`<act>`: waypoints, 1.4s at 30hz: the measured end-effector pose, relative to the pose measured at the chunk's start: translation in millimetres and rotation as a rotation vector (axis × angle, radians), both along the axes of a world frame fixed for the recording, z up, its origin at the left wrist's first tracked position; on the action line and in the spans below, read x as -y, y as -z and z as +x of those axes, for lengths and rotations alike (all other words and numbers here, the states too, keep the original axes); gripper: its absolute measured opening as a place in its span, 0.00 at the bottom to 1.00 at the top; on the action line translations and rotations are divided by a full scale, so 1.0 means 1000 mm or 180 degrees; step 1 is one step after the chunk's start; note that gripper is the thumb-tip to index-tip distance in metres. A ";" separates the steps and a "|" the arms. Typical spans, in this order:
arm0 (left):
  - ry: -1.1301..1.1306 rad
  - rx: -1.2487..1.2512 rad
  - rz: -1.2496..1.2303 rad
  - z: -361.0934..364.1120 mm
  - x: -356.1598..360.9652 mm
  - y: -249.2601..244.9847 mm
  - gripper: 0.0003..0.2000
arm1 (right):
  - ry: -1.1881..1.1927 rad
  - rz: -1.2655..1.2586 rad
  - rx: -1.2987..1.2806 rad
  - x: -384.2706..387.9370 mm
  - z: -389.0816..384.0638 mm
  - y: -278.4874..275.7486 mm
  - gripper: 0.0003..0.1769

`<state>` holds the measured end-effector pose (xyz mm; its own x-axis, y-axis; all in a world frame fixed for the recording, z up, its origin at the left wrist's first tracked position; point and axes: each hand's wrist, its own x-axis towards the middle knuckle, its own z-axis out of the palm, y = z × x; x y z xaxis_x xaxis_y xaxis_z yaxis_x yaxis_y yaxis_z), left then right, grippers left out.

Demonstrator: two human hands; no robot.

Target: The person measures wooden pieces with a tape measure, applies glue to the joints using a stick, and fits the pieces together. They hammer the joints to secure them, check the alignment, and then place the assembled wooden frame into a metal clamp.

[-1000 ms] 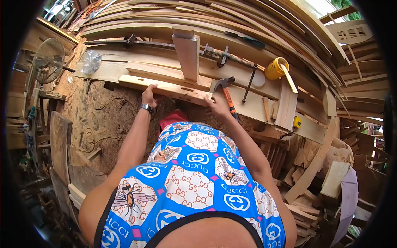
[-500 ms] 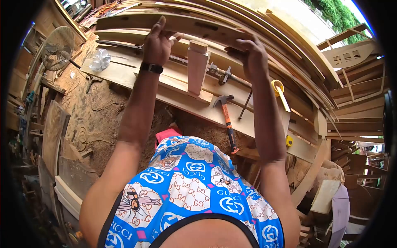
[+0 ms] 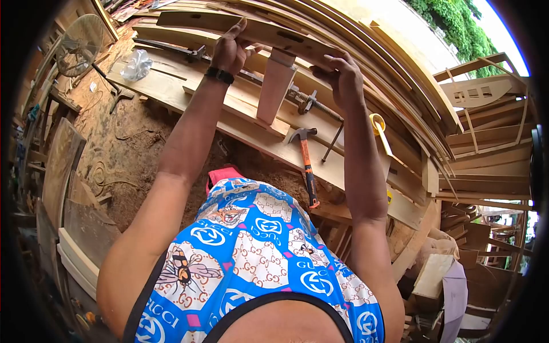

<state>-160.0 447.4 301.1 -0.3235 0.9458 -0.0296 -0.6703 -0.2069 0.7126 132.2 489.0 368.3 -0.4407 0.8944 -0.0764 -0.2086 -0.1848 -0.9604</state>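
A long wooden board with dark slots cut in it (image 3: 260,32) is held up across the bench between my two hands. Around its left part, my left hand (image 3: 231,51) closes with the thumb on the near face. My right hand (image 3: 343,75) grips its right end from the near side. Below the board leans an upright wooden post (image 3: 275,88), whose top end with a tenon meets the board's lower edge in this view. An orange and black claw hammer (image 3: 306,163) rests over the front edge of the workbench (image 3: 243,130).
A threaded bar clamp (image 3: 307,103) lies along the bench behind the post. To the right is a yellow tape roll (image 3: 378,122); a clear plastic bag (image 3: 136,65) sits at the left. Stacked planks (image 3: 394,74) fill the back. A fan (image 3: 80,46) stands far left.
Both hands have shifted the slotted board to the right in view, over the top of the post. The post now tilts more, its top leaning right. The whole view has turned slightly.
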 end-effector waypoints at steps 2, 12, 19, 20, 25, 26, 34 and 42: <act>-0.0028 0.0043 0.0069 0.003 0.000 0.002 0.15 | 0.0006 0.0003 0.0025 0.001 -0.001 0.003 0.20; 0.0100 0.0698 0.0567 0.007 0.006 0.007 0.29 | -0.0392 0.0970 -0.0092 0.004 0.011 0.008 0.30; -0.0511 0.1333 0.0447 0.017 0.006 0.020 0.22 | -0.0224 0.1271 0.0181 0.016 0.007 0.010 0.31; -0.0526 0.1332 0.0438 0.015 0.006 0.020 0.22 | -0.0237 0.1259 0.0179 0.017 0.005 0.009 0.31; -0.0449 0.0809 0.0580 0.011 0.010 0.019 0.21 | -0.0007 0.1364 -0.0056 0.028 0.006 0.041 0.31; -0.0306 0.0715 0.0724 0.002 0.005 0.023 0.19 | 0.0041 0.1227 -0.0333 0.032 0.005 0.050 0.32; -0.0533 0.0850 0.0276 0.013 0.010 0.015 0.11 | 0.0219 0.2069 0.1538 0.038 0.011 0.005 0.34; -0.0289 0.0747 0.0569 -0.007 -0.008 0.032 0.19 | 0.0370 0.2606 0.1341 0.033 0.013 0.059 0.33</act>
